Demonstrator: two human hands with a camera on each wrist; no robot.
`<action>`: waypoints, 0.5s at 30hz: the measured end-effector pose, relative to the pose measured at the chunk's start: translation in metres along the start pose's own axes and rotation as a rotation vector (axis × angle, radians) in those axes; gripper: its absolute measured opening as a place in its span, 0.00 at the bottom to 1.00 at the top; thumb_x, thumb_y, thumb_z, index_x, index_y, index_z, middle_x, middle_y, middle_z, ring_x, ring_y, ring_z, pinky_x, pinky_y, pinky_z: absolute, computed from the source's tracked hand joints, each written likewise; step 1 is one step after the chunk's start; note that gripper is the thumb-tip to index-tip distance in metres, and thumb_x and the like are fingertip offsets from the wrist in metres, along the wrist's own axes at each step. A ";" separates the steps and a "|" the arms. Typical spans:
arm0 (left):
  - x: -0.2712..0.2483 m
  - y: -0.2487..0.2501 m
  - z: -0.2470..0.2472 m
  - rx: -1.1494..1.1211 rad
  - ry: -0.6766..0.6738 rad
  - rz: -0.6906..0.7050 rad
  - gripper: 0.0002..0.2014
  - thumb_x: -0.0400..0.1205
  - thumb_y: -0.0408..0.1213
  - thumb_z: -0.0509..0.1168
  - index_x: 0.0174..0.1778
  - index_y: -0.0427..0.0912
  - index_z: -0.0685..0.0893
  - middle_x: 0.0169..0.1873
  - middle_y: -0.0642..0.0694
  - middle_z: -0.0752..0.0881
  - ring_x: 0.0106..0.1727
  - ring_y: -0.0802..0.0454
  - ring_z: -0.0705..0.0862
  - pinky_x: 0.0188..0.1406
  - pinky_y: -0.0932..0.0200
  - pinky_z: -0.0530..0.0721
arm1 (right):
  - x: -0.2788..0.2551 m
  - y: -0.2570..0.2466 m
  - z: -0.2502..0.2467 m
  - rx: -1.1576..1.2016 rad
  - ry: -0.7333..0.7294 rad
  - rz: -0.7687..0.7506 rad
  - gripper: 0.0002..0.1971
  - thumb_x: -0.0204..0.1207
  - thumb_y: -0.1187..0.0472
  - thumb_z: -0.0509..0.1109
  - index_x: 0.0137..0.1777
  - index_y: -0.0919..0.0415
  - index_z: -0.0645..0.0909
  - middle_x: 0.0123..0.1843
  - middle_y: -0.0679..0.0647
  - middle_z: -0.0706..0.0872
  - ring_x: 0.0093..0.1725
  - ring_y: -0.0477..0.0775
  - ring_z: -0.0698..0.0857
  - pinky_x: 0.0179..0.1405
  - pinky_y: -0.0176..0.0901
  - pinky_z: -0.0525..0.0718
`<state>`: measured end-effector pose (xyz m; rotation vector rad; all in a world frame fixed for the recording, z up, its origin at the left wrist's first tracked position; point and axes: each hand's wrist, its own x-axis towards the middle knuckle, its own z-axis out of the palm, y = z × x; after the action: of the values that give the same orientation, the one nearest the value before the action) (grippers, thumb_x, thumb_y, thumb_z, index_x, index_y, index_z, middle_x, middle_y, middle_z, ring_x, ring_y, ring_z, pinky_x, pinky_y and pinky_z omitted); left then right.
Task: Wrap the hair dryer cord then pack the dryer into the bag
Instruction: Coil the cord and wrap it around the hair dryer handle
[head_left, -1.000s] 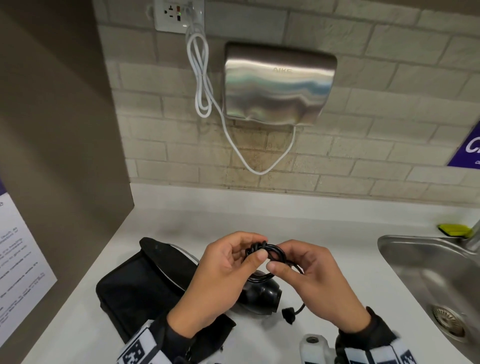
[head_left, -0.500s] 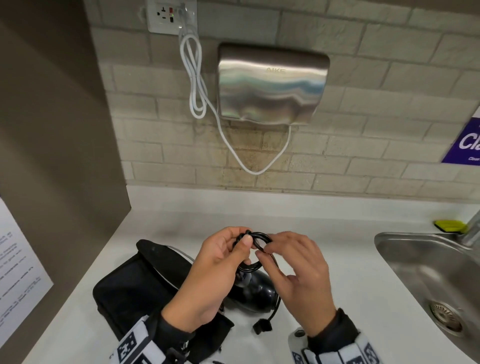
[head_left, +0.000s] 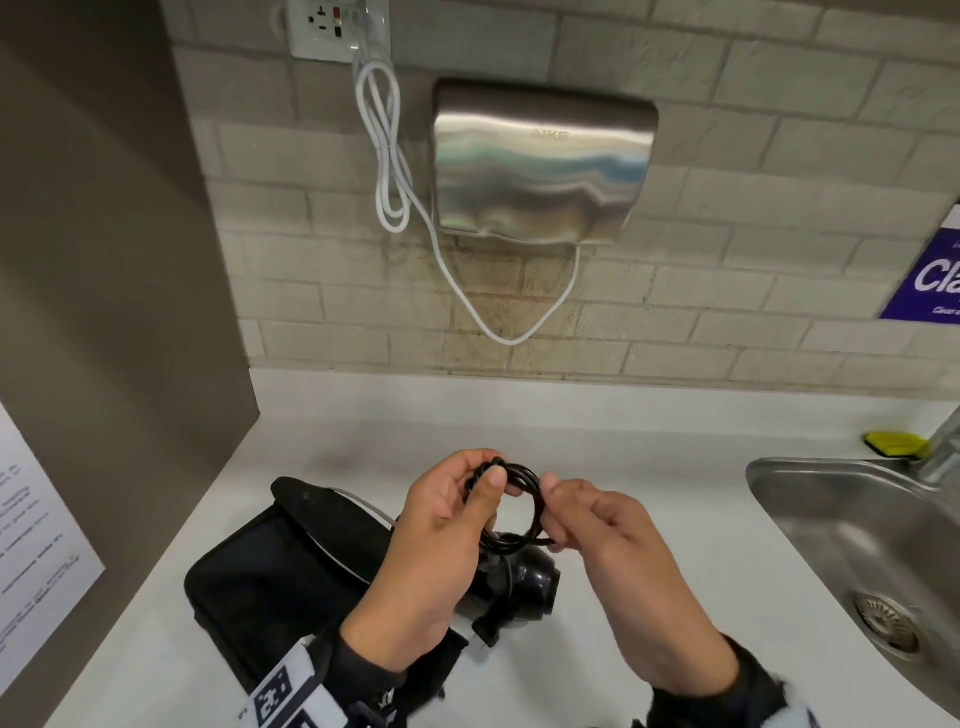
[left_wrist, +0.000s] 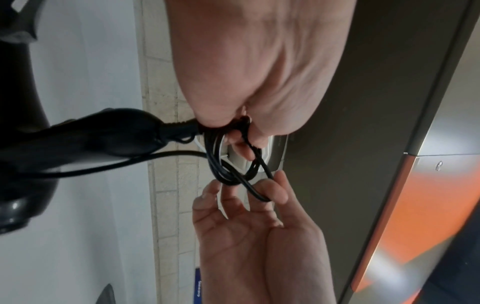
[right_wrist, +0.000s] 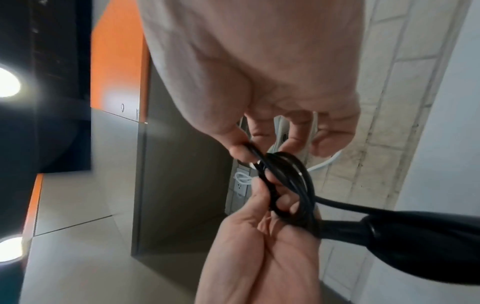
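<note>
Above the desk (head_left: 597, 452), we pinch the coiled cord (head_left: 511, 506) in our left hand (head_left: 436, 561) while our right hand (head_left: 618, 566) nips its free strand, the hair dryer (head_left: 519, 584) apparently dangling just below beside the bag (head_left: 275, 577); a slackened grip could spring the loops apart.

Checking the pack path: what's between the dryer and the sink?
Head view: only bare white counter lies between the hair dryer and the sink.
</note>
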<state>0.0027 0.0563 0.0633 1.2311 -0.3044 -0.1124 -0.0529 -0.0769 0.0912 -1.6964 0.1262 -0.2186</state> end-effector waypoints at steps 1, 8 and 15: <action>0.000 0.000 0.002 -0.006 0.000 0.003 0.08 0.85 0.37 0.64 0.56 0.42 0.86 0.35 0.56 0.88 0.36 0.58 0.76 0.46 0.60 0.76 | -0.002 0.000 -0.002 -0.037 0.012 -0.010 0.24 0.72 0.41 0.69 0.23 0.57 0.74 0.35 0.47 0.80 0.35 0.48 0.77 0.39 0.33 0.74; 0.002 -0.002 0.008 0.019 0.016 0.048 0.07 0.85 0.34 0.65 0.57 0.41 0.85 0.36 0.54 0.88 0.35 0.69 0.82 0.51 0.63 0.76 | -0.017 0.005 -0.018 0.155 -0.084 -0.015 0.15 0.71 0.48 0.77 0.33 0.60 0.87 0.36 0.56 0.90 0.37 0.47 0.86 0.42 0.31 0.84; 0.011 -0.004 0.003 0.039 0.068 0.057 0.07 0.86 0.35 0.64 0.57 0.46 0.85 0.38 0.55 0.90 0.36 0.68 0.84 0.41 0.74 0.81 | -0.019 0.000 -0.032 0.526 -0.193 0.117 0.23 0.64 0.48 0.83 0.49 0.68 0.88 0.18 0.49 0.66 0.17 0.50 0.71 0.34 0.46 0.85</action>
<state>0.0127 0.0500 0.0622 1.2613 -0.2831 -0.0157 -0.0787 -0.1035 0.0933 -1.1742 0.0199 0.0044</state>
